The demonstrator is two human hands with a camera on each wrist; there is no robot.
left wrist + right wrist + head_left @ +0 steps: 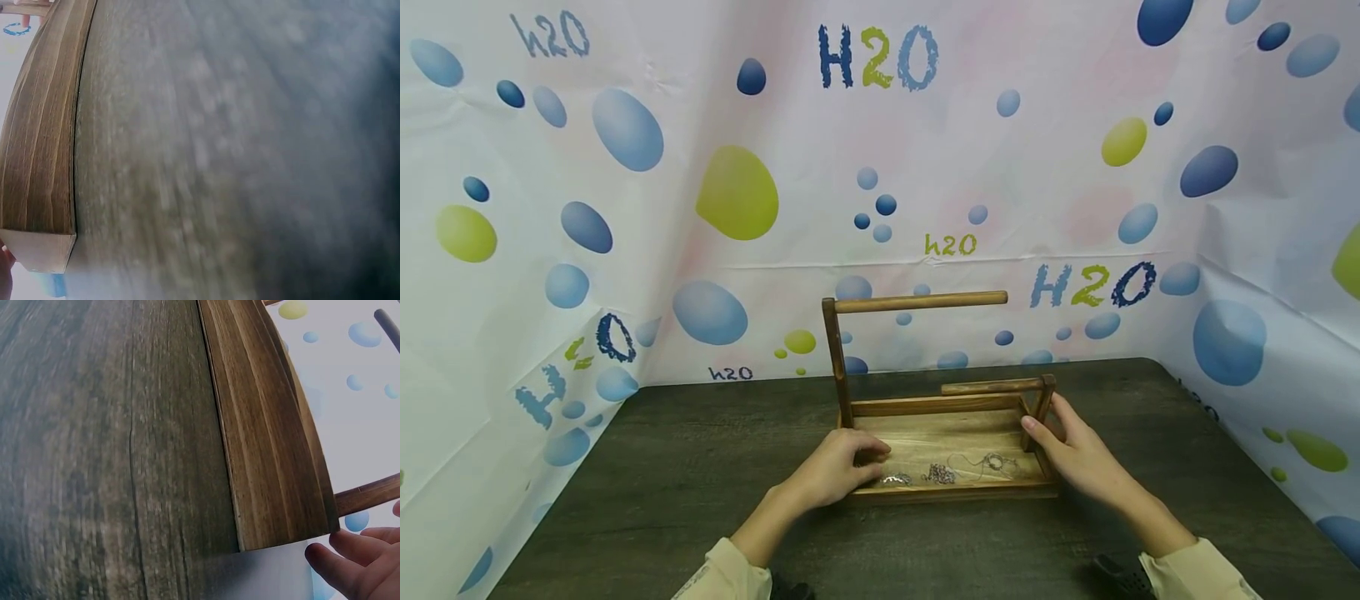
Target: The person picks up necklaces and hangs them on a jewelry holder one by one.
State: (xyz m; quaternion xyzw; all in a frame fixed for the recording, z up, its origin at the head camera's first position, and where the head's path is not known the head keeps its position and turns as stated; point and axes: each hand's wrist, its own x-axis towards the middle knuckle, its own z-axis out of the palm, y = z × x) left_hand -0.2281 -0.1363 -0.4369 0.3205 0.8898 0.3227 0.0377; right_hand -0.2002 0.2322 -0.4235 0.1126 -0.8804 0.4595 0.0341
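A wooden jewelry stand [955,493] with a shallow tray rests on the dark table; its front wall [40,144] fills the left of the left wrist view. Inside the tray lie a short silver chain [896,479], a heaped chain [938,474] and a thin necklace [995,462]. Over the tray's left side reaches my left hand [842,468], its fingers loosely bent and nothing visible between them. My right hand [1078,454] grips the short right post [1040,412], thumb in front; its fingers [356,556] show near the tray's corner in the right wrist view.
A tall post [837,362] at the tray's left carries a long horizontal bar [921,302]. A shorter bar [988,387] extends leftward from the right post. Behind stands a white backdrop [1037,167] with blue and green spots. Dark objects [1116,575] lie by the right sleeve.
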